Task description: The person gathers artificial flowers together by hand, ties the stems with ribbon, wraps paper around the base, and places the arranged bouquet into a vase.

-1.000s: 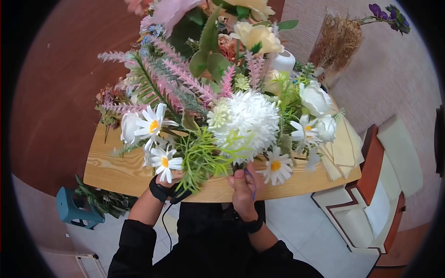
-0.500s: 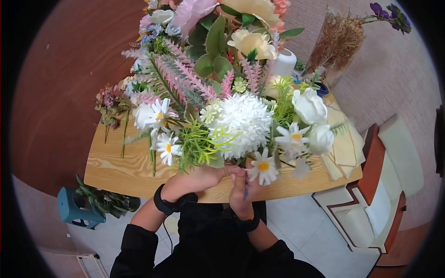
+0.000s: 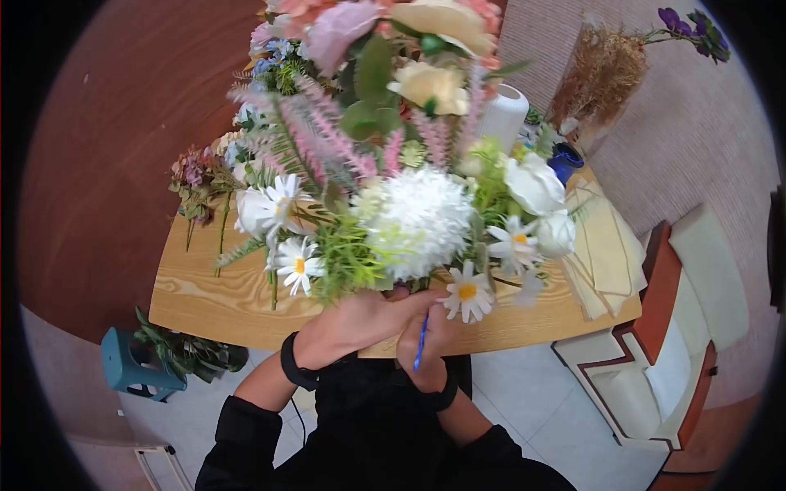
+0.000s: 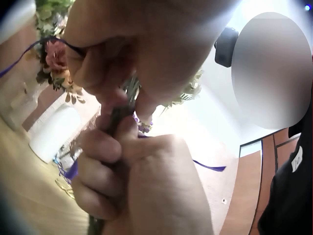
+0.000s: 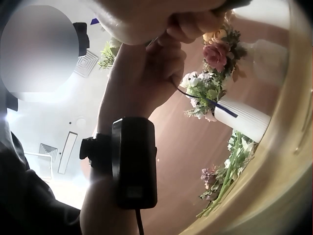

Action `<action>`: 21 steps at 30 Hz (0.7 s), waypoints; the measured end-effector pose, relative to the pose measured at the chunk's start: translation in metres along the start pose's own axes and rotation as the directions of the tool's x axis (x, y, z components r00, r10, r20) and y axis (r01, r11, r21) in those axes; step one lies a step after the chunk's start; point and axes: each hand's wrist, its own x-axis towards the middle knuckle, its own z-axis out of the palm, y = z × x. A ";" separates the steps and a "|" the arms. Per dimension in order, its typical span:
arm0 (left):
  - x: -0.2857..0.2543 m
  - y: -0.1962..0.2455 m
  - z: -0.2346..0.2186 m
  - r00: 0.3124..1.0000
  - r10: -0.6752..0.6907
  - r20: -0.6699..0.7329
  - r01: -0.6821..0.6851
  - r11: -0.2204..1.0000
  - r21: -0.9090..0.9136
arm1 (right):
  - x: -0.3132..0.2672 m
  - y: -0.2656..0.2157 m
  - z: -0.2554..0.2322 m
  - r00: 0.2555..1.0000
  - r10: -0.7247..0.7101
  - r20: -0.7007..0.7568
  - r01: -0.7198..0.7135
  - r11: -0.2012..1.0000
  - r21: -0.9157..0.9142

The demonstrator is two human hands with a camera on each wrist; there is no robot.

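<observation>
A large bouquet (image 3: pixel 413 221) of white chrysanthemum, daisies, roses and greenery stands over the table's near edge. Just below its blooms both hands meet at the stems. My right hand (image 3: pixel 427 348) grips the bundled dark stems (image 4: pixel 120 116), its fingers curled round them in the left wrist view. My left hand (image 3: pixel 352 317) reaches across, thumb over the right hand, and pinches a narrow blue-purple ribbon (image 3: pixel 422 342) at the stems. One ribbon tail hangs toward the person; another stretches away from the left hand in both wrist views. The wrapped part is hidden by fingers.
On the wooden table (image 3: pixel 205 307) lie loose flower stems at left and folded cream wrapping sheets (image 3: pixel 606 254) at right. A white vase (image 3: pixel 503 114) and a small blue vase (image 3: pixel 565 162) stand behind, with more flowers. A teal stool (image 3: pixel 139 366) is on the floor.
My left hand has come in from the left, under the daisies, to meet the right at the stems. The bouquet has shifted slightly left, and a ribbon tail now hangs toward the person.
</observation>
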 end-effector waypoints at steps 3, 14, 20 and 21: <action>0.011 -0.010 0.011 0.930 0.336 -0.147 -0.355 0.925 -0.133 | -0.005 0.007 0.001 0.991 0.112 0.079 -0.122 0.982 0.142; -0.001 -0.015 -0.012 0.947 0.321 -0.015 -0.321 0.945 -0.058 | -0.055 0.058 0.001 0.918 0.039 0.395 0.014 0.991 -0.130; 0.019 -0.014 -0.017 0.938 0.346 -0.028 -0.347 0.935 -0.069 | -0.076 0.058 -0.014 0.818 0.180 0.546 -0.122 0.982 -0.142; 0.020 -0.014 -0.015 0.936 0.352 -0.029 -0.353 0.933 -0.071 | -0.082 0.062 -0.018 0.766 0.229 0.601 -0.209 0.972 -0.105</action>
